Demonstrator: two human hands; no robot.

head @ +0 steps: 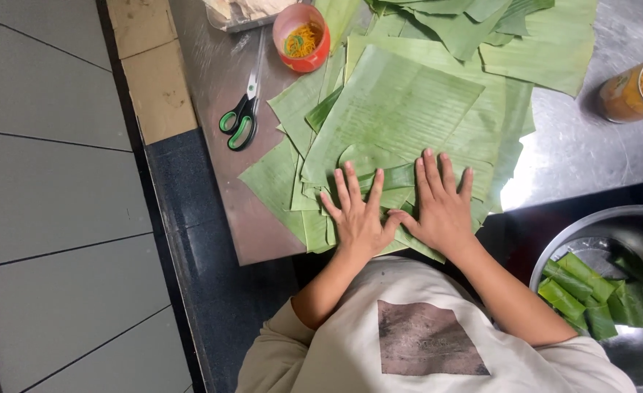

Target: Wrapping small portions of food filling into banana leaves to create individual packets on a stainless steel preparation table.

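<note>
Nearest the camera: the person's cream shirt with a brown square print (432, 338), both forearms reaching forward over the table edge. To the right, just beside the right arm, a round steel bowl (554, 251) holds several folded green leaf parcels (590, 295).

Left hand (358, 218) and right hand (443, 207) lie flat side by side, thumbs almost touching, fingers spread and pointing away from the body. Neither grip is closed on anything; both palms press down on a rolled green banana-leaf fold (390, 182). The fold sits directly under and just beyond the fingertips, long axis running left-right across the body, square to the fingers. Both hands are equally near it; the right covers slightly more of its length.

The fold belongs to a large flat banana leaf sheet (401, 109) stretching away from the hands, lying on a stack of more cut leaves (278, 175) on the steel table (583, 145).

Farther: green-handled scissors (240, 120) left of the leaves, apart from them. Far edge: a red plastic cup with yellow-orange rubber bands (301, 36); far right, a clear jar with orange contents (638, 87).
</note>
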